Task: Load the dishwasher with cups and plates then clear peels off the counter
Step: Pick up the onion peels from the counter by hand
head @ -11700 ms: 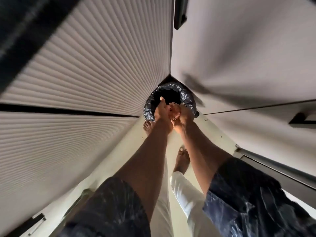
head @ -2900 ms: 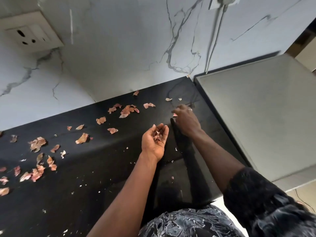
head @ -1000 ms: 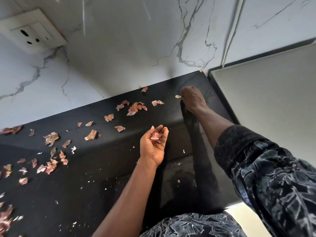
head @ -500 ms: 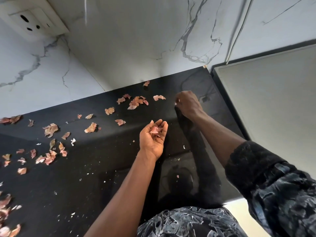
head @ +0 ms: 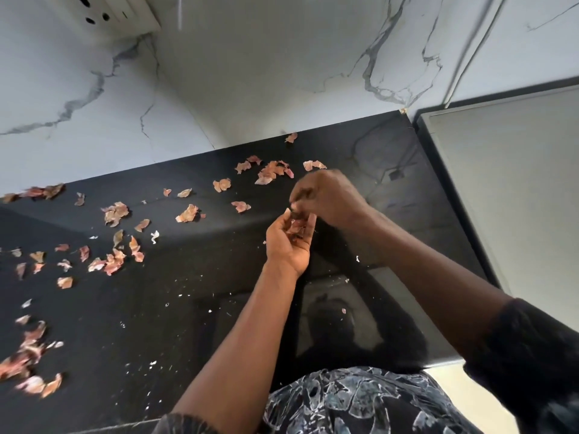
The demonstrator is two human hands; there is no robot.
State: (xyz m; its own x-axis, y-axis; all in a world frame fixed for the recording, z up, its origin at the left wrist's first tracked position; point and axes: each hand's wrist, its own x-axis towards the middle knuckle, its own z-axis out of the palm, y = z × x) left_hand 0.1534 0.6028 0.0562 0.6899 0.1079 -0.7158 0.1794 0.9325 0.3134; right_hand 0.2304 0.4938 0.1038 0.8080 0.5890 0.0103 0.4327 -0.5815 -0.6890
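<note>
Dry pinkish onion peels lie scattered over the black counter: a cluster near the wall, single pieces mid-counter, and more towards the left edge. My left hand is held palm up above the counter, cupped around a small heap of peels. My right hand hovers right over that palm, fingertips bunched down into it and pinching a peel. No cups, plates or dishwasher are in view.
A white marble wall rises behind the counter, with a socket plate at top left and a cable at top right. A grey appliance top adjoins the counter's right end. White crumbs dot the counter.
My right hand has come back from the counter's far right corner to above my cupped left hand. The loose piece near that corner is gone.
</note>
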